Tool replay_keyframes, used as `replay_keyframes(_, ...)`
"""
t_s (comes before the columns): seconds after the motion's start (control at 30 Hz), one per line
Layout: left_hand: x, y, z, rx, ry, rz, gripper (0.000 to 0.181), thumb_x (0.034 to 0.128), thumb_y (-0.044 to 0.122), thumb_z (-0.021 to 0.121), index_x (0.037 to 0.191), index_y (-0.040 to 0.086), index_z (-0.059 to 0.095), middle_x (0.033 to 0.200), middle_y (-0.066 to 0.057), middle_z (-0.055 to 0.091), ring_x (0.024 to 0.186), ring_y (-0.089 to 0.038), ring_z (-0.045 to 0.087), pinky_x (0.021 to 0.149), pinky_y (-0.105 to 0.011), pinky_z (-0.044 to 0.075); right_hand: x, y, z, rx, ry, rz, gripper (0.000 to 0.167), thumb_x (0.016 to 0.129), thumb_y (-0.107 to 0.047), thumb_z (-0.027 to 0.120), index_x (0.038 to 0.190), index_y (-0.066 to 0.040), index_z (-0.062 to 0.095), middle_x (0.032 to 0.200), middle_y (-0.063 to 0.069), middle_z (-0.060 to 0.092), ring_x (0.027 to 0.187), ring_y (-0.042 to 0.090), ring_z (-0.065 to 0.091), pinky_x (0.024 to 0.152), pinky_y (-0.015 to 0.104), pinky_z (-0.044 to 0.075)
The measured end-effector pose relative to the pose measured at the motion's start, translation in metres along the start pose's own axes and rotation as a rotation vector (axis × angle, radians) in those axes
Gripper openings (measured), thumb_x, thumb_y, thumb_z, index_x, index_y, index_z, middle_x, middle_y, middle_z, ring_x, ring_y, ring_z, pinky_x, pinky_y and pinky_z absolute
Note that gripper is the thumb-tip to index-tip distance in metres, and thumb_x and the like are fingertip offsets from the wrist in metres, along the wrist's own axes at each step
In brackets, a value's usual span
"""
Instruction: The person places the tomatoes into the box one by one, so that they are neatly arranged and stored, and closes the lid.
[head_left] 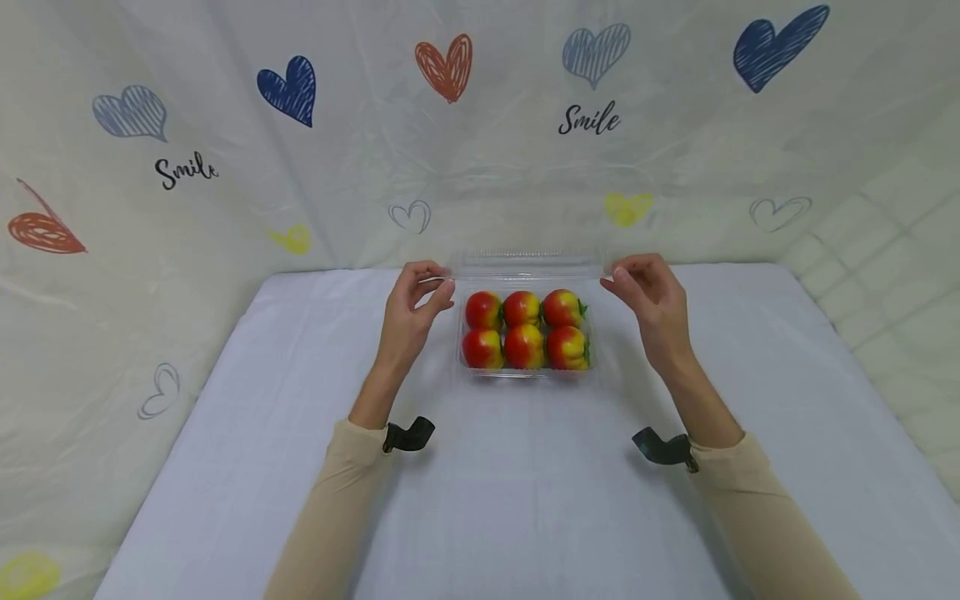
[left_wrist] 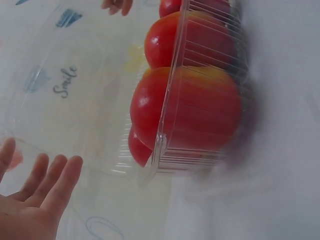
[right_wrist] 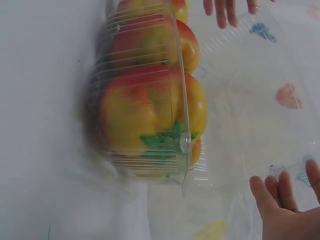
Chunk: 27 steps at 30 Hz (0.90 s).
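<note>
A clear plastic clamshell box [head_left: 525, 374] sits on the white-covered table with its lid [head_left: 528, 265] raised at the back. Several glossy red-and-yellow fruits [head_left: 523, 346] fill it in two rows; green leaves [right_wrist: 162, 142] show on one. Beside the lid's left edge is my left hand [head_left: 411, 308], its fingers [left_wrist: 62, 182] fairly straight and spread. My right hand [head_left: 652, 312] is at the lid's right edge, thumb and fingers apart, with fingertips [right_wrist: 257, 185] close to the clear plastic. Whether either hand touches the lid is hard to tell.
The white cloth [head_left: 517, 500] covers the table around the box. Behind it hangs a pale sheet [head_left: 510, 150] printed with hearts and "Smile". A dark strap piece [head_left: 408, 434] juts from the left wrist, and another dark piece [head_left: 663, 447] from the right.
</note>
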<state>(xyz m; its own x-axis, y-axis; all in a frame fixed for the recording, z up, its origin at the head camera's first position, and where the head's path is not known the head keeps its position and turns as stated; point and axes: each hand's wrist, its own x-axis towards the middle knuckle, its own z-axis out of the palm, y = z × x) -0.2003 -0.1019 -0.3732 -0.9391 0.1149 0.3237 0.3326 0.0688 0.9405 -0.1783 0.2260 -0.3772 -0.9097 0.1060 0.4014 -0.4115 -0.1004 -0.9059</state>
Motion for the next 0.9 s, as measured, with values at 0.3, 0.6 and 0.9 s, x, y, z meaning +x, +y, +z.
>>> replay_keyframes(0.3, -0.009, -0.004, -0.01, 0.126, -0.057, -0.061, 0.031, 0.1006, 0.027, 0.068, 0.126, 0.011, 0.061, 0.134, -0.01, 0.064, 0.125, -0.021, 0.063, 0.091, -0.018, 0.057, -0.01, 0.002, -0.01, -0.114, -0.058, 0.009, 0.014, 0.101, -0.006, 0.061, 0.11, 0.004, 0.06, 0.114, 0.005, 0.062, 0.111, 0.023, 0.059, 0.094, 0.016, 0.057)
replay_keyframes(0.6, -0.013, -0.006, -0.014, 0.174, -0.117, -0.093, 0.032, 0.1004, 0.031, 0.067, 0.127, 0.013, 0.061, 0.137, -0.002, 0.064, 0.13, -0.019, 0.06, 0.098, -0.03, 0.057, -0.017, 0.001, -0.018, -0.103, -0.122, 0.03, 0.018, 0.1, -0.001, 0.06, 0.114, 0.01, 0.057, 0.119, 0.005, 0.062, 0.11, 0.018, 0.059, 0.091, 0.016, 0.057)
replay_keyframes(0.9, -0.018, -0.009, -0.019, 0.226, -0.179, -0.145, 0.036, 0.0982, 0.032, 0.069, 0.128, 0.013, 0.061, 0.143, -0.006, 0.06, 0.132, -0.025, 0.058, 0.106, -0.051, 0.055, -0.024, 0.003, -0.024, -0.116, -0.158, 0.062, 0.022, 0.099, 0.002, 0.06, 0.119, 0.01, 0.057, 0.124, 0.007, 0.062, 0.113, 0.016, 0.06, 0.092, 0.015, 0.056)
